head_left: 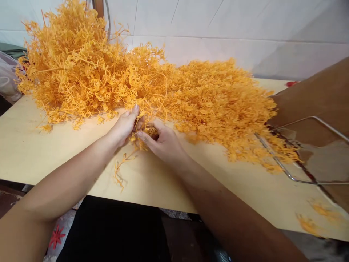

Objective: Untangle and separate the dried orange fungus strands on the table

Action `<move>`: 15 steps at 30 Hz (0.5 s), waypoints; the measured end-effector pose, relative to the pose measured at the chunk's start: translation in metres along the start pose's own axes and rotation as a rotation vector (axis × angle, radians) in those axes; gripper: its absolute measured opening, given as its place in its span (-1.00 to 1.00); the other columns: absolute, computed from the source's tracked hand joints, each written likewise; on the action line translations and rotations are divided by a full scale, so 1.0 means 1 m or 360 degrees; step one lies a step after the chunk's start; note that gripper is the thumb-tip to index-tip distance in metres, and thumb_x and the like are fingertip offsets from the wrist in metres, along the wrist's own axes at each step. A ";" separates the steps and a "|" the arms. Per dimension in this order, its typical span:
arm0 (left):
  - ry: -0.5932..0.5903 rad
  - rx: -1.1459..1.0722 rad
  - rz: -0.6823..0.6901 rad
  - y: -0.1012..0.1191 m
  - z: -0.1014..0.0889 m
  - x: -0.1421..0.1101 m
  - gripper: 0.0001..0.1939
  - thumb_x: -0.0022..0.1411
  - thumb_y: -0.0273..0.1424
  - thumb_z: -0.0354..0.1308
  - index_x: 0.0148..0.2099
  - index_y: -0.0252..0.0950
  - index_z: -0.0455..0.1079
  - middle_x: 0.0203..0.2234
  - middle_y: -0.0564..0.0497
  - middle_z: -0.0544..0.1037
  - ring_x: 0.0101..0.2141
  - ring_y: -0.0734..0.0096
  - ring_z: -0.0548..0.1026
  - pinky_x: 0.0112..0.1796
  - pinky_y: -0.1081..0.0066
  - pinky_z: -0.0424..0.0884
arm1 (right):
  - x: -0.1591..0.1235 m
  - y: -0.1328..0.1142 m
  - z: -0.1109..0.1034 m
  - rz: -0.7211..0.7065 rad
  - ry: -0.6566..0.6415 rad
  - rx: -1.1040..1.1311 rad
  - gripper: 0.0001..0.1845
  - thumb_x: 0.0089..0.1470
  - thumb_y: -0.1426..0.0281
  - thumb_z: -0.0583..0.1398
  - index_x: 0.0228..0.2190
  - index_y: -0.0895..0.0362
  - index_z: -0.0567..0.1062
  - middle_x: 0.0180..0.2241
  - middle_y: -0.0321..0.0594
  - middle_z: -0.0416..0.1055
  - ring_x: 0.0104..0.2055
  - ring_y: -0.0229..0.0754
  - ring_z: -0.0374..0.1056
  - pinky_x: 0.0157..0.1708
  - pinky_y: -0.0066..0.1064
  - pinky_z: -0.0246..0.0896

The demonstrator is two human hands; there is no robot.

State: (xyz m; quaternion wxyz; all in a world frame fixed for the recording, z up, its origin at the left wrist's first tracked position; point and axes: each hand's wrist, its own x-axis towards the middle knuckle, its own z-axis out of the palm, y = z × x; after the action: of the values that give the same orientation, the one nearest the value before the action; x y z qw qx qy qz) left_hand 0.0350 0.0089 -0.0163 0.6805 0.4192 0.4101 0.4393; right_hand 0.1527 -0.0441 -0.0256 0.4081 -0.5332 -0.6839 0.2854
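Both of my hands meet over the table, closed around a small orange artificial flower sprig (140, 142). My left hand (125, 125) grips its left side with the thumb pointing up. From the right, my right hand (165, 140) pinches it between thumb and fingers. Parts of the sprig are hidden behind the fingers. A loose orange sprig piece (117, 173) lies on the table just below the hands. Behind my left hand rises a large tangled heap of orange sprigs (81, 72). A flatter pile of orange sprigs (215, 102) spreads out beyond my right hand.
The pale table (24, 145) runs up to a white tiled wall (191, 22). At the right lean a brown cardboard box (319, 91) and a bent metal wire frame (289, 174). Orange scraps (309, 223) lie near the front right edge. A plastic bag (9, 78) is at far left.
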 end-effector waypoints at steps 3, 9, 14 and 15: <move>0.0011 -0.0064 -0.0037 0.002 0.001 0.000 -0.61 0.13 -0.06 -0.02 -0.49 -0.30 0.14 -0.80 0.19 0.12 -0.77 0.67 0.12 -0.72 0.61 0.00 | -0.001 -0.002 0.003 -0.0115 -0.0100 -0.0044 -0.73 0.00 0.27 0.13 -0.59 0.14 0.21 -0.65 -0.41 0.02 -0.60 -0.40 -0.05 -0.60 -0.48 -0.12; -0.0083 -0.0185 -0.0256 0.008 -0.004 -0.001 -0.61 0.24 -0.17 -0.14 -0.54 -0.30 0.07 -0.84 0.22 -0.03 -0.81 0.71 -0.05 -0.75 0.63 -0.08 | -0.009 -0.010 0.003 -0.0545 -0.0498 0.0012 -0.64 0.10 0.39 -0.01 -0.67 0.13 0.03 -0.67 -0.39 -0.01 -0.60 -0.42 -0.03 -0.57 -0.50 -0.08; -0.0015 -0.0194 -0.0278 0.005 -0.002 0.007 -0.63 0.24 -0.19 -0.13 -0.53 -0.29 0.05 -0.83 0.22 -0.01 -0.81 0.70 -0.05 -0.76 0.62 -0.11 | -0.017 -0.023 -0.003 -0.0652 -0.0635 0.0091 -0.63 0.11 0.44 -0.02 -0.67 0.13 0.00 -0.68 -0.40 -0.04 -0.63 -0.43 -0.06 -0.60 -0.52 -0.09; 0.0073 -0.0239 -0.0290 0.005 -0.003 0.011 -0.64 0.24 -0.19 -0.13 -0.52 -0.28 0.05 -0.82 0.22 -0.01 -0.81 0.70 -0.06 -0.76 0.62 -0.12 | -0.020 -0.027 -0.002 -0.0706 -0.0736 0.0134 -0.64 0.11 0.45 -0.02 -0.67 0.13 0.00 -0.68 -0.41 -0.04 -0.63 -0.43 -0.06 -0.60 -0.52 -0.09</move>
State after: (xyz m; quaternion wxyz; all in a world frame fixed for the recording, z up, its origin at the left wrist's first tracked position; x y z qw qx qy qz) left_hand 0.0341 0.0212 -0.0142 0.7376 0.3178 0.4279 0.4145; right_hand 0.1433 -0.0711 -0.0070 0.3157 -0.2748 -0.8457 0.3311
